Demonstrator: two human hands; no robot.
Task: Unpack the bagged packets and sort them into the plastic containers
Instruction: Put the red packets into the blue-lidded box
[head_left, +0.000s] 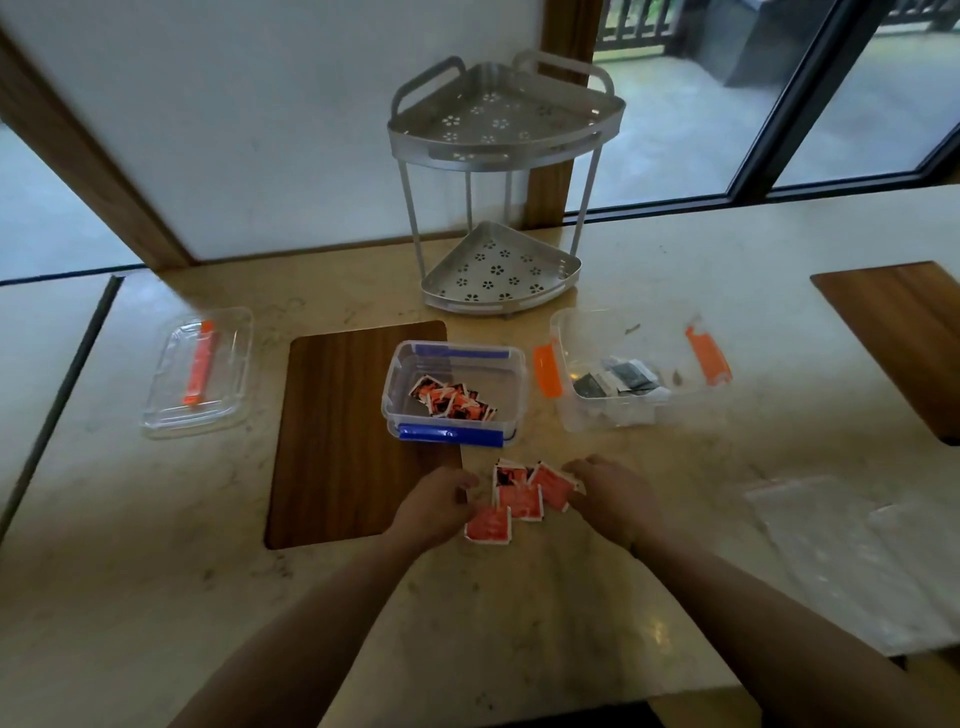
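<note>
Several red and white packets (521, 500) lie in a loose pile on the marble counter, just in front of a clear container with blue clips (511, 395) that holds more red packets. My left hand (435, 506) rests at the pile's left edge, fingers curled against the packets. At the right edge, my right hand (608, 492) touches the rightmost packet with its fingertips. Neither hand has lifted a packet. Further right stands a clear container with orange clips (587, 332), holding black and white packets.
A clear lid with an orange clip (200, 369) lies at the left. Behind the containers stands a two-tier metal corner rack (501, 208). Empty clear plastic bags (852, 551) lie at the right. Wooden insets (343, 436) sit in the counter.
</note>
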